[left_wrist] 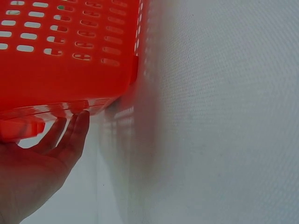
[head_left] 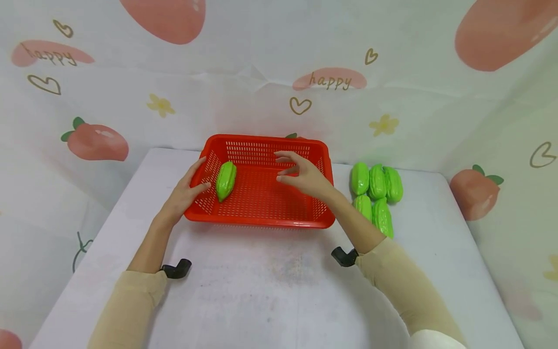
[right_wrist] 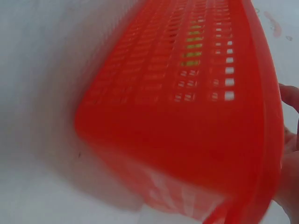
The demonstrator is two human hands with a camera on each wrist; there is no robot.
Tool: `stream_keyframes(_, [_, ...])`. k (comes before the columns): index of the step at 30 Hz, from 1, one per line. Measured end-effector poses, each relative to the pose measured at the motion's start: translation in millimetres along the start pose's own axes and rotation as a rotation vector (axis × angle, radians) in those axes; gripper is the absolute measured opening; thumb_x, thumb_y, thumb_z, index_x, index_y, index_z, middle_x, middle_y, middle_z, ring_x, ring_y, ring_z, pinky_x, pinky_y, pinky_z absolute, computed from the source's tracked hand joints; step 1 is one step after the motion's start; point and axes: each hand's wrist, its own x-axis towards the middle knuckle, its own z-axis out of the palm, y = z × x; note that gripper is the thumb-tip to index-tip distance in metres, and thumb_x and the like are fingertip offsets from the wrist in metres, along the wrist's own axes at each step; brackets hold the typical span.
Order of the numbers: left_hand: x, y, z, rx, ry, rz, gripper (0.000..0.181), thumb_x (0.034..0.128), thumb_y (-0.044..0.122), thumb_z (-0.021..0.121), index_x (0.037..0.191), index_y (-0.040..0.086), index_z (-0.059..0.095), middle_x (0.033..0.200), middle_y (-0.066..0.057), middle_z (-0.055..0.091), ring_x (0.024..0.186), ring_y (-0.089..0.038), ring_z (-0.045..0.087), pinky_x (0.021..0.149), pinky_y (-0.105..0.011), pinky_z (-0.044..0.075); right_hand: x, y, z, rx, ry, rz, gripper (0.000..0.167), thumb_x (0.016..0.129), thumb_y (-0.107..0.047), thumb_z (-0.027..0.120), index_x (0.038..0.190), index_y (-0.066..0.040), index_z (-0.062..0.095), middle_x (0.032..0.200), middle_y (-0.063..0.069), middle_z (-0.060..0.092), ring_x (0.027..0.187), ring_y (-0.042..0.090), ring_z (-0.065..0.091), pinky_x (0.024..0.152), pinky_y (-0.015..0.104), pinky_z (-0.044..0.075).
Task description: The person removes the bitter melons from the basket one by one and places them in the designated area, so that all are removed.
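Note:
A red plastic basket with slotted walls stands on the table. In its left part lies one shiny, bright green, ridged, pointed piece like a bitter melon. My left hand holds the basket's left rim, thumb over the edge; in the left wrist view its fingers lie against the outer wall. Over the basket's right half, my right hand hovers with fingers spread and loosely bent, and nothing is in it. Only part of the right hand shows beyond the rim in the right wrist view.
Several similar green pieces lie grouped on the table right of the basket, partly behind the right forearm. A printed cloth hangs behind and beside the table. Black curved mounts sit at both wrists.

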Motion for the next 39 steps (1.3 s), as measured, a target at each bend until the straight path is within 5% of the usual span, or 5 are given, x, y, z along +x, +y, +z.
stream_keyframes(19, [1.2, -0.8, -0.2, -0.005, -0.002, -0.017, 0.071, 0.1019, 0.021, 0.052, 0.159, 0.040, 0.014, 0.156, -0.015, 0.026, 0.117, -0.037, 0.048, 0.077, -0.032, 0.057, 36.8, -18, 42, -0.007, -0.086, 0.112, 0.066, 0.094, -0.023, 0.069, 0.151, -0.018, 0.039, 0.140, 0.005, 0.052, 0.116, 0.025, 0.059, 0.093, 0.037, 0.051])
stream_keyframes(29, [1.6, -1.0, -0.1, -0.012, 0.002, -0.027, 0.072, 0.1019, 0.019, 0.052, 0.159, 0.040, 0.014, 0.154, -0.016, 0.028, 0.115, -0.037, 0.049, 0.078, -0.034, 0.057, 60.9, -15, 60, 0.041, -0.122, 0.133, 0.066, 0.095, -0.020, 0.068, 0.153, -0.015, 0.036, 0.144, 0.013, 0.048, 0.109, 0.036, 0.061, 0.095, 0.048, 0.050])
stream_keyframes(39, [1.1, -0.1, -0.2, -0.025, -0.003, -0.016, 0.072, 0.1018, 0.018, 0.052, 0.159, 0.040, 0.013, 0.156, -0.016, 0.027, 0.116, -0.037, 0.049, 0.078, -0.035, 0.057, 75.5, -9, 75, 0.029, -0.155, 0.150, 0.067, 0.094, -0.020, 0.068, 0.152, -0.011, 0.037, 0.145, 0.021, 0.045, 0.109, 0.037, 0.062, 0.093, 0.045, 0.051])
